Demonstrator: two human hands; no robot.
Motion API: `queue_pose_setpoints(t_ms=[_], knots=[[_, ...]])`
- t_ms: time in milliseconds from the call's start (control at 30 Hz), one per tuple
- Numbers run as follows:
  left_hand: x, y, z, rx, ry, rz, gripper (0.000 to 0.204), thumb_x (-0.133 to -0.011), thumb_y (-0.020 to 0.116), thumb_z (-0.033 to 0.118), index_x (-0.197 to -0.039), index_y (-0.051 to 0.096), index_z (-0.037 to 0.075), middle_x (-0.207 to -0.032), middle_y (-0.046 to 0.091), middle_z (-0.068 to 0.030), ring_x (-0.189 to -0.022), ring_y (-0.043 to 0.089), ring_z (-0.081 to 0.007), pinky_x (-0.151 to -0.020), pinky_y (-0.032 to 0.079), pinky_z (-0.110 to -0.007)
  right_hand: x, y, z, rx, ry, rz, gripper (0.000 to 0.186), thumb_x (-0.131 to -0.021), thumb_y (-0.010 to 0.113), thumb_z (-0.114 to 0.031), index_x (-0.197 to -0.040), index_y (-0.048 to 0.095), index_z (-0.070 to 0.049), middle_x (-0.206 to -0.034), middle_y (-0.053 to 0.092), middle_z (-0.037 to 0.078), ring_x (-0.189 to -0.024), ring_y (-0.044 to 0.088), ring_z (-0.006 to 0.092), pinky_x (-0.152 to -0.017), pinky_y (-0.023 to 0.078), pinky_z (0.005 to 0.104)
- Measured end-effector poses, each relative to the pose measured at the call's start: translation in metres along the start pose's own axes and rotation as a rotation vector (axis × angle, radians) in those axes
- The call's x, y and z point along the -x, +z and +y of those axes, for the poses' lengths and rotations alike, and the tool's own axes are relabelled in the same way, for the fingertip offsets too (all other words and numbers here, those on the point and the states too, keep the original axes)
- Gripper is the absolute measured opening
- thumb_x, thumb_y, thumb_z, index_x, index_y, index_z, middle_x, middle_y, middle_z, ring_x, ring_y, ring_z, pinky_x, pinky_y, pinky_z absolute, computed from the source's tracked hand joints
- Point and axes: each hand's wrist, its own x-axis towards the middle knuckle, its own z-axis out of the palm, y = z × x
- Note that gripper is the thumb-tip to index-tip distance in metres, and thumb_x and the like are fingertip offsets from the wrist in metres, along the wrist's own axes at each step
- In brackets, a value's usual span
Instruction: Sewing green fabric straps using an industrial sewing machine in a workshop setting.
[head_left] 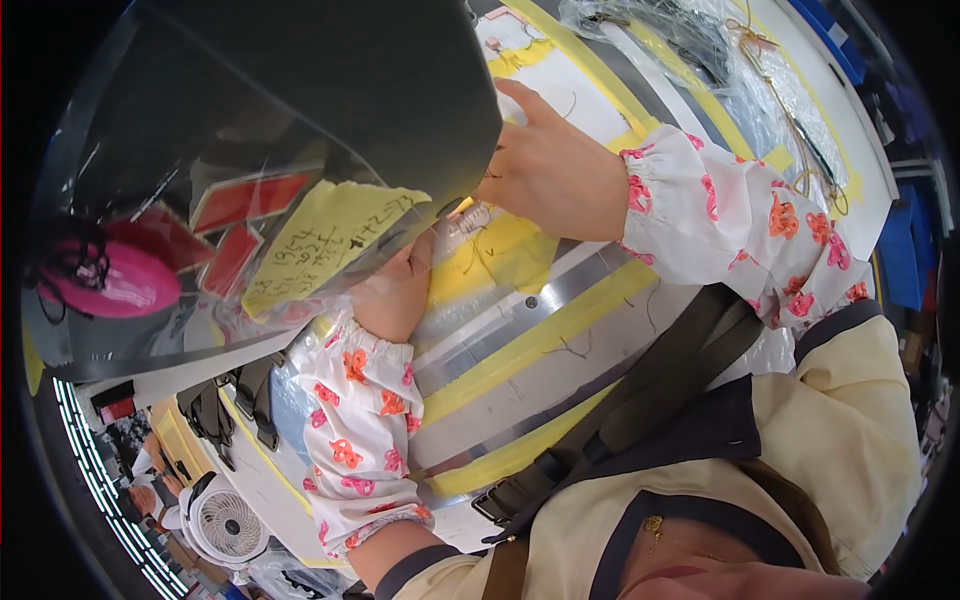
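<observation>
A large dark panel (pixel 380 80) with a clear plastic sheet along its lower side fills the upper left, close to me, and covers part of my work area. My left hand (pixel 390 300) reaches up behind the clear sheet, its fingertips mostly hidden by the panel's lower corner. Bent at the panel's right edge, my right hand (pixel 560 165) has its fingers drawn together, their tips out of sight. Whatever they grip cannot be made out. Below both hands lies yellow tape (pixel 500 265) on a light work surface (pixel 530 395), with thin dark strands scattered about.
Behind the sheet show a yellow handwritten note (pixel 320 250), red rectangular pieces (pixel 250 200) and a glossy pink rounded object (pixel 125 280). Clear plastic bags (pixel 680 40) and a cord-tied tool (pixel 800 130) lie at the far right. A white fan (pixel 230 525) stands lower left.
</observation>
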Motion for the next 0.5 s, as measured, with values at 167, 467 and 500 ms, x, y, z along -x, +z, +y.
queue_pose_setpoints(t_ms=[167,467,500], knots=[[0.001,-0.001,-0.003,-0.05,-0.116,-0.104,0.015,-0.085,0.058,0.01,-0.097,0.066,0.007,-0.073,0.062,-0.0128,-0.06,0.059,-0.0199,-0.058,0.045,-0.027,-0.002,-0.003,-0.001,0.024,0.033,-0.047,0.009,-0.074,0.058,-0.014,-0.078,0.066,-0.015,-0.086,0.06,-0.01,-0.09,0.053,0.0117,-0.105,0.026,0.0474],[0.005,-0.005,0.004,-0.066,-0.088,-0.113,0.02,-0.087,0.055,0.014,-0.104,0.065,0.016,-0.082,0.063,-0.0159,-0.07,0.064,-0.0272,-0.06,0.049,-0.032,-0.002,-0.003,-0.007,0.031,0.049,0.018,0.012,-0.075,0.056,-0.013,-0.083,0.066,-0.011,-0.088,0.058,-0.006,-0.091,0.053,0.0121,-0.103,0.027,0.0461],[0.004,-0.007,0.008,-0.078,-0.113,-0.143,0.02,-0.086,0.055,0.015,-0.104,0.065,0.017,-0.082,0.063,-0.0154,-0.071,0.064,-0.027,-0.06,0.05,-0.032,-0.002,-0.004,-0.009,0.031,0.051,0.014,0.013,-0.075,0.056,-0.013,-0.083,0.066,-0.01,-0.088,0.058,-0.004,-0.091,0.053,0.0126,-0.103,0.028,0.0462]])
